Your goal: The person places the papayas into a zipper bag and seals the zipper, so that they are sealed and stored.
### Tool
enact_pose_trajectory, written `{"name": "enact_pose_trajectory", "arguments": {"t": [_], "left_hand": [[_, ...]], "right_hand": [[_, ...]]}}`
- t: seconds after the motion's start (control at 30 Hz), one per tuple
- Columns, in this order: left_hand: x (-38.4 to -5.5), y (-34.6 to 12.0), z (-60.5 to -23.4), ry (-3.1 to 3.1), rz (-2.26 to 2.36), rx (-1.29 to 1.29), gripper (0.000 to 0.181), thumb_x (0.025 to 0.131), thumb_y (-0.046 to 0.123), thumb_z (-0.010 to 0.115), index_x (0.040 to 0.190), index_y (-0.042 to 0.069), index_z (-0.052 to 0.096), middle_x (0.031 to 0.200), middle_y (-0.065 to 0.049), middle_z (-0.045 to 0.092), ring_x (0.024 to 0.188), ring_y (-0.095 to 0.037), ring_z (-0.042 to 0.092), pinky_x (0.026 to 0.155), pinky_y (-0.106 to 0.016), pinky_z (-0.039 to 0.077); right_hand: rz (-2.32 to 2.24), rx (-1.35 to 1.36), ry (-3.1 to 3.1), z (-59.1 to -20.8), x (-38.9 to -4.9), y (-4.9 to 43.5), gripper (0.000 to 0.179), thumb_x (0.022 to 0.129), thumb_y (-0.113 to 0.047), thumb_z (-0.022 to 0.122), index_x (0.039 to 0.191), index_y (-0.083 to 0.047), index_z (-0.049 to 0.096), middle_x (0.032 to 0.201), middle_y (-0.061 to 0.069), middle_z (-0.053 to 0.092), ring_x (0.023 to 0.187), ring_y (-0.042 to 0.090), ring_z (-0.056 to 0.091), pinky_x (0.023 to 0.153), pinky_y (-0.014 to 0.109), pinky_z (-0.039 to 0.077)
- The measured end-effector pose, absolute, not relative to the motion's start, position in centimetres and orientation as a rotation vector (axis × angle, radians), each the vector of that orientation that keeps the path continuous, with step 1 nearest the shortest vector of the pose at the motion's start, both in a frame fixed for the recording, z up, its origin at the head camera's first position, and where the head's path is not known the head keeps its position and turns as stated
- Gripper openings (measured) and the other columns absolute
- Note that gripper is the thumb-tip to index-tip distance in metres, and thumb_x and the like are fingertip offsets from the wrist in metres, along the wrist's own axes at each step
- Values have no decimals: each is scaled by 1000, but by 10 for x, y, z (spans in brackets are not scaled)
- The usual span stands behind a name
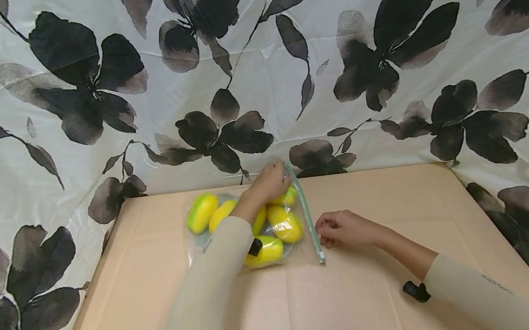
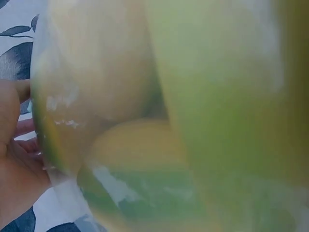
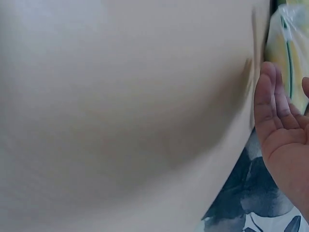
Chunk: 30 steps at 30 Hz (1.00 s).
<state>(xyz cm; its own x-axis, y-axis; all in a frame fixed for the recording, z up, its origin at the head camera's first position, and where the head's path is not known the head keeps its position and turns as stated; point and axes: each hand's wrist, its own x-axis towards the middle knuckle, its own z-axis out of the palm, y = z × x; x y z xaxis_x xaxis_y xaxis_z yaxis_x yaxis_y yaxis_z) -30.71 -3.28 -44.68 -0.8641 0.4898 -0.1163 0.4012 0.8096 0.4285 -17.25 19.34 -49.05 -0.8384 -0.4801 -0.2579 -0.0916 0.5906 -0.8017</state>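
Note:
A clear zip bag (image 1: pixel 301 255) lies on the table with several yellow-green mangoes (image 1: pixel 285 223) inside. Its green zip strip (image 1: pixel 307 212) runs along the right side. My left hand (image 1: pixel 269 181) reaches across the bag and pinches its far corner at the strip's upper end. In the left wrist view, mangoes (image 2: pixel 140 179) behind the plastic fill most of the picture, and the left hand (image 2: pixel 19 154) shows at the bag's edge. Just right of the strip's near end is my right hand (image 1: pixel 345 229), its fingers loosely bent. The right wrist view shows that hand (image 3: pixel 285 130) beside the bag (image 3: pixel 277 29), holding nothing.
The tan tabletop (image 1: pixel 285 318) has faint crease lines. A white cloth with dark flowers (image 1: pixel 314 86) hangs behind the table's far edge and shows along both sides. Dark wrist cameras are at the left sleeve (image 1: pixel 220 282) and the right sleeve (image 1: pixel 477 293).

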Motion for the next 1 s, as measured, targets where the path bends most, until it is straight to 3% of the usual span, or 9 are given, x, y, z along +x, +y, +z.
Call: {"name": "enact_pose_trajectory", "arguments": {"t": [0.23, 0.47, 0.67, 1.0], "left_hand": [[-301, -38, -434, 2797, 535, 685, 65, 107, 40, 52, 156, 2, 31, 152, -24, 45, 136, -38, 52, 115, -51, 44], [-294, -54, -422, 2858, 459, 780, 66, 107, 39, 53, 157, 2, 30, 147, -23, 49, 133, -39, 54, 111, -51, 47], [-284, -85, -415, 2876, 424, 818, 66, 107, 39, 51, 158, 3, 31, 153, -22, 45, 140, -38, 49, 118, -49, 41], [-261, -144, -423, 2968, 567, 761, 67, 106, 41, 55, 157, 4, 34, 152, -22, 46, 142, -38, 46, 119, -53, 38]], "right_hand": [[-1086, -428, 2503, -479, -205, 188, 31, 106, -25, 57, 124, -1, 64, 89, 2, 77, 78, 17, 71, 73, 28, 58], [-1063, -389, 2503, -478, -227, 178, 38, 103, -27, 60, 127, 2, 61, 82, 5, 75, 72, 22, 70, 68, 29, 58], [-1198, -339, 2370, -483, -234, 174, 41, 103, -20, 62, 133, 6, 54, 84, 8, 75, 71, 22, 74, 70, 36, 63], [-1229, -339, 2351, -486, -231, 169, 40, 101, -12, 64, 134, 6, 50, 79, 8, 72, 63, 18, 70, 66, 32, 62]]}}
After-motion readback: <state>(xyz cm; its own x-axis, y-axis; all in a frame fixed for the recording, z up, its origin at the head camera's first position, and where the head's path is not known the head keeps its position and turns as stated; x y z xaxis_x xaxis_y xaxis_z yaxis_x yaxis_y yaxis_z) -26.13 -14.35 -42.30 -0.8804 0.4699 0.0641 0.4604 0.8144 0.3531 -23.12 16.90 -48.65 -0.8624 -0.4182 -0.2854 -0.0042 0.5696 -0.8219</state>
